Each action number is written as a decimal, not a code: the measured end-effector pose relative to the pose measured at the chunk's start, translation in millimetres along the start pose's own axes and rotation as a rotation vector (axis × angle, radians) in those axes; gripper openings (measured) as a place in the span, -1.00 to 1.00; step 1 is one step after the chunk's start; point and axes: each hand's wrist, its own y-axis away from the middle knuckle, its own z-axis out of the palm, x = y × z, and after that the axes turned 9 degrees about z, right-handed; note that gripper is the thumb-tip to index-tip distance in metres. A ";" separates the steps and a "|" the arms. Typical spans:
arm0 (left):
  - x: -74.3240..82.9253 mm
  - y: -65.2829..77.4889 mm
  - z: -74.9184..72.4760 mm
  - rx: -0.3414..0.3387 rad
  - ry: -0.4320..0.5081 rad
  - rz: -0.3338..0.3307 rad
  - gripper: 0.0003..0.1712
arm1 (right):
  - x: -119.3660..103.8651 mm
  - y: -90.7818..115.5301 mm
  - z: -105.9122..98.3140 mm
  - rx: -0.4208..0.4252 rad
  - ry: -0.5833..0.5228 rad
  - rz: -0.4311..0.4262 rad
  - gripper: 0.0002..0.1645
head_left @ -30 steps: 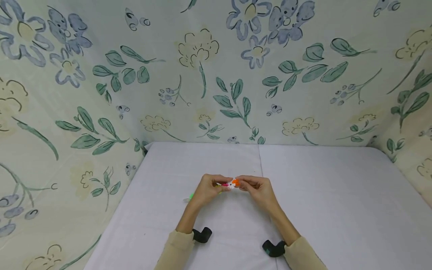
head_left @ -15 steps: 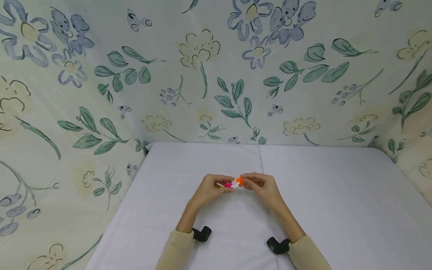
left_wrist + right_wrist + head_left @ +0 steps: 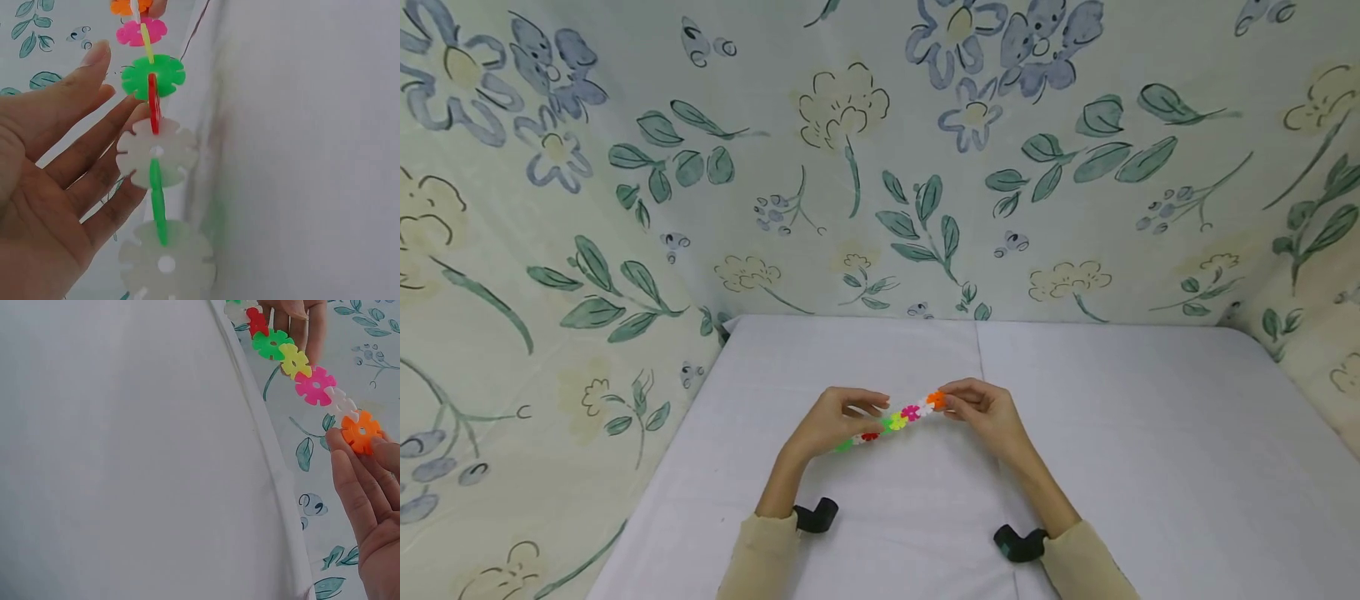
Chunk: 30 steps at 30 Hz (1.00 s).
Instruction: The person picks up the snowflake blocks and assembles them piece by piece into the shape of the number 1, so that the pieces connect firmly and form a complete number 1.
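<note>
A chain of interlocking plastic flower discs [image 3: 898, 422] hangs at a slant above the table in the head view, its right end higher. My right hand [image 3: 988, 417] pinches the orange disc [image 3: 360, 432] at that end between thumb and fingers. From there a white, a pink disc [image 3: 315, 385], a yellow, a green disc [image 3: 154, 76], a red and several more green and whitish discs follow. My left hand [image 3: 69, 162] is beside the chain, thumb apart from the fingers. Its fingertips are behind the discs; whether they touch cannot be told.
A white cloth covers the table [image 3: 1120, 450], with a crease running front to back. Floral fabric [image 3: 880, 167] hangs behind it and at both sides. Black wrist mounts [image 3: 1019, 544] sit at both sleeve cuffs.
My left hand has let go near the pink disc and slid left and a little down along the chain, exposing more discs. My right hand, holding the orange disc, has shifted slightly right and up.
</note>
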 end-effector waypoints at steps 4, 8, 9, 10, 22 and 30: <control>-3.6 9.6 -10.2 -0.011 -0.015 0.012 -0.54 | -0.7 0.2 -0.5 0.000 0.012 0.007 -0.74; -6.2 16.7 -17.8 -0.023 -0.030 0.010 -0.52 | -1.0 0.6 -0.7 0.002 0.012 0.017 -0.74; -7.0 18.1 -18.9 -0.028 -0.035 0.005 -0.53 | -1.2 0.8 -0.7 0.002 0.010 0.020 -0.74; -8.5 19.2 -19.9 -0.033 -0.041 0.001 -0.53 | -1.4 1.0 -0.8 0.005 0.010 0.025 -0.73; -19.5 22.5 -16.3 -0.032 -0.066 -0.029 -0.75 | 0.2 -0.6 -2.3 0.021 -0.027 0.064 -0.74; -17.4 19.9 -12.1 -0.020 -0.015 -0.048 -0.75 | 2.8 -2.6 -3.8 0.056 -0.035 0.100 -0.71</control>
